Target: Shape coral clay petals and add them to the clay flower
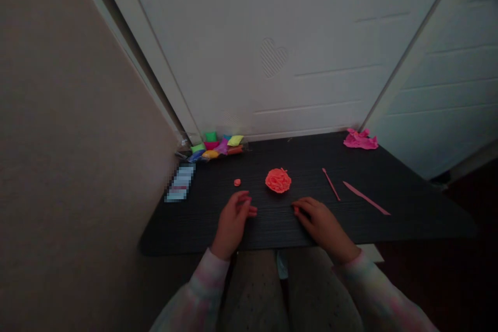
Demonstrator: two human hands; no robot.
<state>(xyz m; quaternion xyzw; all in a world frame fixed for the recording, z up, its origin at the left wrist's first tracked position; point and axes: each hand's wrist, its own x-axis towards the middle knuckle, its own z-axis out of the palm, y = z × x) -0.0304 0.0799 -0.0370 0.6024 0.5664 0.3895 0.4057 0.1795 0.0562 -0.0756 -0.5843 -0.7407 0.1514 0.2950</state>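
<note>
Head view: handle lightly, without flattening, the orange bit (296, 210) pinched in the right hand (318, 218), with left hand (234, 215) loose, empty, near-left of ruffled mound (278, 180).

Two hands (233, 218) (321, 220) can be counted, plus a couple (2) of pink tools (331, 184) (365, 198), one chunky coral mound (278, 180), just one small loose lump (237, 182), one crumpled pink piece (360, 139), one tabletop (307, 158).

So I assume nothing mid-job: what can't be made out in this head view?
All in the head view:
Orange bit at the right hand: mostly covered by the hand; shape and grip unclear.
Pale item on the left: blurred into blocks; unreadable.
Coloured packets: they overlap, hiding the full count.
Sleeves: cut off by the bottom edge.
</note>
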